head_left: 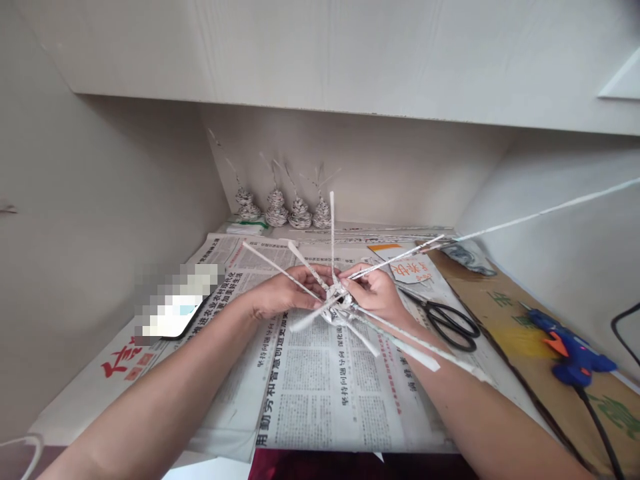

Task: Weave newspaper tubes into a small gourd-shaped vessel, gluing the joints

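Observation:
Between my two hands is a small weaving of rolled paper strips (338,311), round, with a dark hole in its middle. Several paper strips stick out from it in all directions, one pointing straight up. My left hand (295,291) grips the weaving's left side, thumb in front and fingers behind. On the other side, my right hand (373,290) pinches it near the top right, by a long paper strip (480,235) that runs off to the upper right. Fingertips behind the weaving are partly hidden. Both hands are above newspaper (320,400).
Several woven gourd shapes (300,213) line the back wall. Black scissors (453,325) lie right of my right hand. A blue glue gun (575,350) rests on cardboard (505,300) at the right. A phone (185,310) is at the left. Thin paper rods (360,235) lie at the back.

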A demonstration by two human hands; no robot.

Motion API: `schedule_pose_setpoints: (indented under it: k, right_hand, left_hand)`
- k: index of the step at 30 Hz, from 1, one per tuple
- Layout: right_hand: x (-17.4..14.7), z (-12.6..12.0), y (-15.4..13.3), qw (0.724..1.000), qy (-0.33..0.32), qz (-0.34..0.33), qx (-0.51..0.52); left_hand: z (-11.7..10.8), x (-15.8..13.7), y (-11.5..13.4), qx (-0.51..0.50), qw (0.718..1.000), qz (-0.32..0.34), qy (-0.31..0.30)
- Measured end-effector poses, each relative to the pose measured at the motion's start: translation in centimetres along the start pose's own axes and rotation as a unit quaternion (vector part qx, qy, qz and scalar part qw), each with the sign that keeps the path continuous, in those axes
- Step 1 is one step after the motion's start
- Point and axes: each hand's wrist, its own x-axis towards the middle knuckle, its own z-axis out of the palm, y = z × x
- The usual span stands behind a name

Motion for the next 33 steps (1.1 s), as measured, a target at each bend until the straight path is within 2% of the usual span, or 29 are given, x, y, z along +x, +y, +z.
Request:
schedule_pose_setpoints:
  k: [3, 10, 15, 20, 25, 28, 33]
  right_hand:
    - [-0.2, 0.0, -0.5, 1.000, -0.004, -0.004, -0.006]
    - [-0.8, 0.7, -0.1, 0.999, -0.028, -0.029, -0.025]
    - [-1.0, 0.9, -0.2, 0.999, -0.023, -0.037, -0.027]
    - [-1.1, 1.0, -0.2, 0.999, -0.018, 0.012, 0.028]
    - [-1.3, 1.2, -0.5, 0.999, 0.018, -0.033, -0.021]
    - [-1.2, 1.1, -0.9, 0.997, 0.033, -0.060, -0.026]
    - [-1.2, 0.9, -1.1, 0.999, 0.022, -0.040, 0.006]
  left_hand:
    - [-0.8, -0.3, 0.5, 0.020, 0.999, -0.014, -0.029]
    - [0.2, 0.6, -0.7, -0.012, 0.994, -0.037, 0.104]
    - [1.4, 0.8, -1.3, 0.014, 0.988, 0.000, 0.152]
    - [1.9, 0.5, -0.8, 0.016, 0.989, -0.023, 0.147]
    - [2.0, 0.4, -0.6, 0.056, 0.983, -0.041, 0.167]
    - [2.0, 0.5, -0.9, 0.072, 0.984, -0.034, 0.158]
    - [2.2, 0.5, -1.5, 0.071, 0.989, 0.008, 0.130]
